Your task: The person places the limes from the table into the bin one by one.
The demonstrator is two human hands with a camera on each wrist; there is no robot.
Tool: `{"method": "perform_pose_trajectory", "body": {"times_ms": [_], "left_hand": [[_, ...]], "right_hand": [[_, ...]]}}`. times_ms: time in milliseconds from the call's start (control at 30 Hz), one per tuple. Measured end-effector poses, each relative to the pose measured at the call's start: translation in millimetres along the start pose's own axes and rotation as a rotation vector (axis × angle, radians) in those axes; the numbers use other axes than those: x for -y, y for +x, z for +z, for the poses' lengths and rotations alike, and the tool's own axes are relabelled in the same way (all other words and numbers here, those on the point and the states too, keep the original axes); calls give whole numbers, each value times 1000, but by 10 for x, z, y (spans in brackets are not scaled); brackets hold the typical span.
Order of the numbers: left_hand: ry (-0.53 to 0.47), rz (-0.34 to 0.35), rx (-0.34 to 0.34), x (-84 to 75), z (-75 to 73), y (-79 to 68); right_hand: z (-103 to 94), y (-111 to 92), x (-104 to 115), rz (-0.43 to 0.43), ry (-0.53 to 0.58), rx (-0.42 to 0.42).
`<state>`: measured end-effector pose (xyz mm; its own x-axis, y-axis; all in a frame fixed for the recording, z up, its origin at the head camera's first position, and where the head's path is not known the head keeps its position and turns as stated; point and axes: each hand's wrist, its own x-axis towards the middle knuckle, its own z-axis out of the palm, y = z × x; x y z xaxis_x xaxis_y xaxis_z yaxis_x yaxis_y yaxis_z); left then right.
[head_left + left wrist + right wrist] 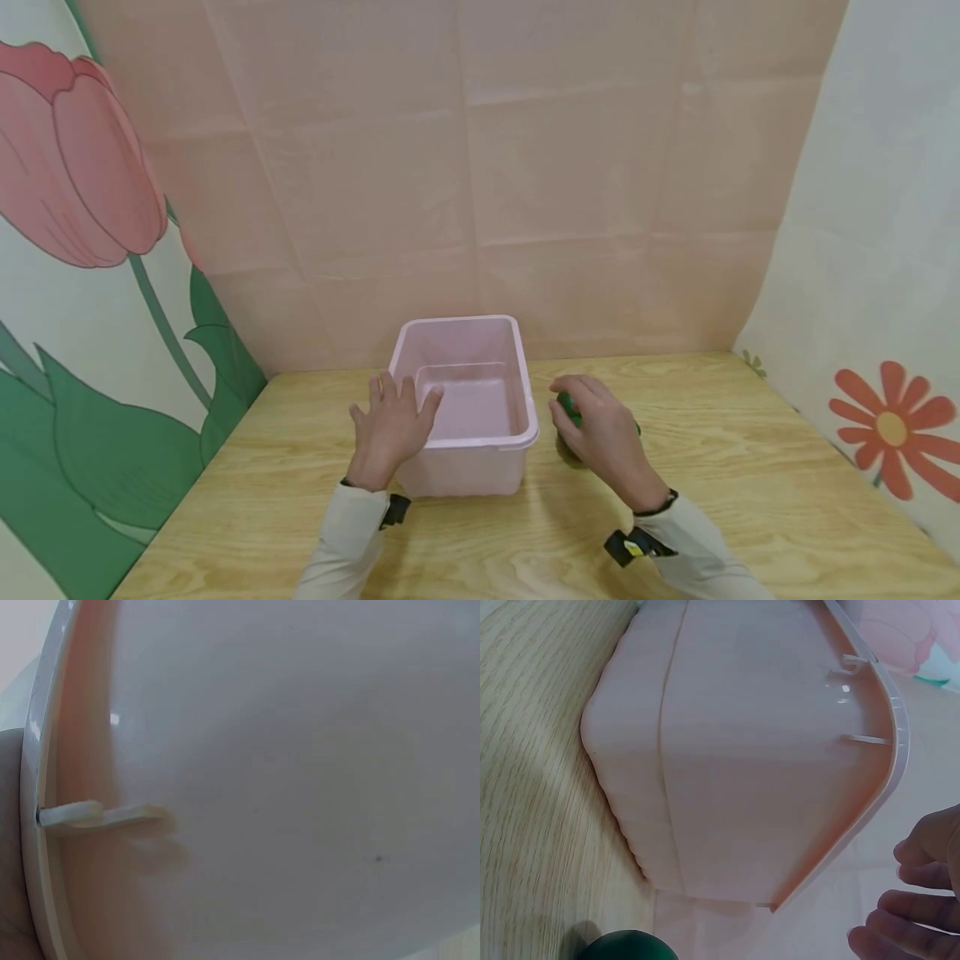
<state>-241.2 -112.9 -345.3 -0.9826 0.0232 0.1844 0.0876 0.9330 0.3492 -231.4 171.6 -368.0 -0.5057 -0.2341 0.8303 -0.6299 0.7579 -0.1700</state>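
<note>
A pale pink plastic bin stands upright on the table, and its visible inside holds nothing. My left hand is at the bin's near left rim with fingers spread; the left wrist view shows mostly the bin's outer wall. To the right of the bin, my right hand hovers over a dark green rounded object, hiding most of it. In the right wrist view, the loosely bent fingers are apart from the green object, whose kind I cannot tell.
The wood-grain table runs back to a creased pinkish sheet. Side panels carry a large tulip at left and a red flower at right. Both wrists wear black straps with small devices.
</note>
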Motion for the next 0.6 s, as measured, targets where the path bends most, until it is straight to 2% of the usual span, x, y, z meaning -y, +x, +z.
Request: {"method": "perform_pose_trajectory", "body": {"times_ms": [600], "left_hand": [[4,-2,7,-12,-13,-10]], "right_hand": [[-3,-11,-54,60,-6,13]]}}
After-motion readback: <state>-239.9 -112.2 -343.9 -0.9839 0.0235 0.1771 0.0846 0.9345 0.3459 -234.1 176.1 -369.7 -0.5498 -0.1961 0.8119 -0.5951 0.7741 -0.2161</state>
